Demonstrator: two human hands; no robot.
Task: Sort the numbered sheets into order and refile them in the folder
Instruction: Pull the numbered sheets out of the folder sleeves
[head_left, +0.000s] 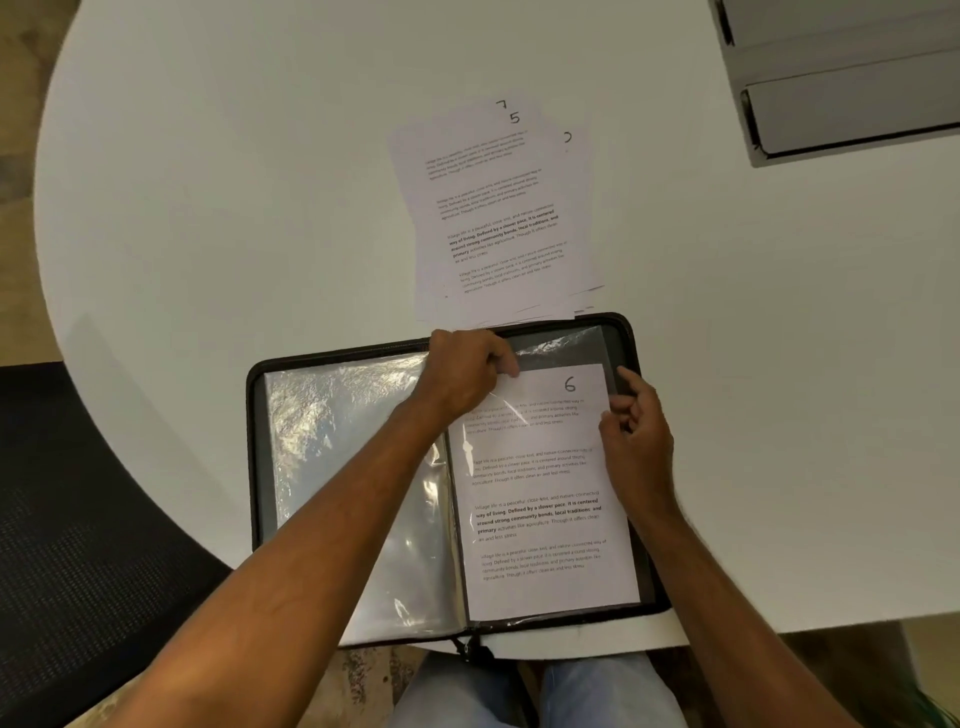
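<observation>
Pinching sheet 6 (550, 499), both hands (467, 374) curled

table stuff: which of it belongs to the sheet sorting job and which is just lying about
Part of the job:
- folder, open, with clear sleeves
- sheet 6 on its right-hand page
- loose stack behind it, sheet 5 on top
- left hand pinching sheet 6's top edge
- right hand at its right edge

Just lying about:
- grey trays, far right
- black chair

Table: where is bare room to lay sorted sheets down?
Bare table lies left of the loose pile, above the folder; more lies right of the pile, below the grey tray. Crowded: the folder's right page, where the left hand pinches sheet 6 beside the right hand.
</observation>
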